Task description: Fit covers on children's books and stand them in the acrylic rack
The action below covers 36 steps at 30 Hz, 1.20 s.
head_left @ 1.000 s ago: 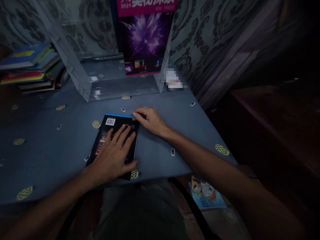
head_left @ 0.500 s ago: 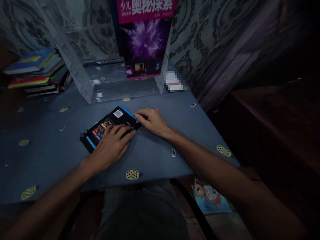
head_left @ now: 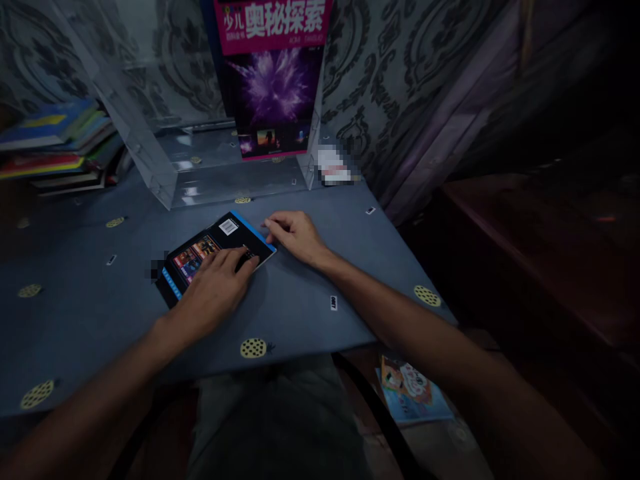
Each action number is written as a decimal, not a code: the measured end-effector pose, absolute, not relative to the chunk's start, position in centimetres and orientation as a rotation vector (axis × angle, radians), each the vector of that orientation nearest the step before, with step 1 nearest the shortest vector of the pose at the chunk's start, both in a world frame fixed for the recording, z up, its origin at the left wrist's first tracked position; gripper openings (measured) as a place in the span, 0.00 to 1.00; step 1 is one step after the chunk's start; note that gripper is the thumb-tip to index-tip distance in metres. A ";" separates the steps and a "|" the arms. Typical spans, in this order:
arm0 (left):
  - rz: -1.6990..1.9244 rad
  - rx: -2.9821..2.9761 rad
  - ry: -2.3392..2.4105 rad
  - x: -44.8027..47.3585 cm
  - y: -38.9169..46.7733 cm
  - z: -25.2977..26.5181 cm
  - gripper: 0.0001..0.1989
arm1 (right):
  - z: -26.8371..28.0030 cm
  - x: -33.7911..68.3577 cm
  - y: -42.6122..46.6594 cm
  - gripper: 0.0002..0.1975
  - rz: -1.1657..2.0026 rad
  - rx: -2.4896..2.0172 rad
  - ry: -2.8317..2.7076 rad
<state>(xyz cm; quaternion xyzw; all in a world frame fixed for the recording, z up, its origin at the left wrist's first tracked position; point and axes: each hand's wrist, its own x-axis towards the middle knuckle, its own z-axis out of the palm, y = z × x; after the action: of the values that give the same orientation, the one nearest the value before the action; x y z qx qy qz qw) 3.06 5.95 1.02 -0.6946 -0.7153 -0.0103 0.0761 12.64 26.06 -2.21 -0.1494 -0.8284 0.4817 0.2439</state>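
Observation:
A thin black book (head_left: 253, 238) with a blue spine edge lies flat on the cloth-covered table, back cover up. Its barcode and small colour pictures show. My left hand (head_left: 215, 283) rests on the cover with its fingers stretched out and covers the lower part. Beside the blue edge is my right hand (head_left: 297, 237), its fingers curled and thumb close to the index finger, with nothing visible between them. Whether its fingertips touch the spine I cannot tell.
A clear acrylic rack (head_left: 160, 167) stands behind, holding an upright purple and pink book (head_left: 275, 87). At the left is a stack of books (head_left: 57, 143). A white item (head_left: 334, 165), partly pixelated, lies right of the rack. Below the table's right edge lies a colourful booklet (head_left: 415, 393).
My right hand has loosened from the book's blue corner and sits just beside it. My left hand stays on the cover. The whole view has shifted slightly.

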 end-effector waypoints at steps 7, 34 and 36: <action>0.315 -1.983 -2.330 5.0 8.7 3.6 0.17 | -3.0 13.4 26.5 0.14 1.360 -0.506 -2.123; 0.267 -1.809 -2.347 4.9 9.4 3.9 0.14 | -1.3 14.2 25.5 0.08 2.091 -0.547 -1.846; 0.280 -1.808 -2.341 5.1 9.5 3.9 0.15 | -1.4 14.2 25.5 0.07 2.085 -0.526 -1.847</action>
<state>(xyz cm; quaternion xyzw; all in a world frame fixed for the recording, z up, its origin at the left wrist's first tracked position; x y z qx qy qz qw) 5.11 9.48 3.89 -0.6064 -0.7850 0.0938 0.0850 14.17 25.49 -1.42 -0.1833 -0.6439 0.7269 0.1530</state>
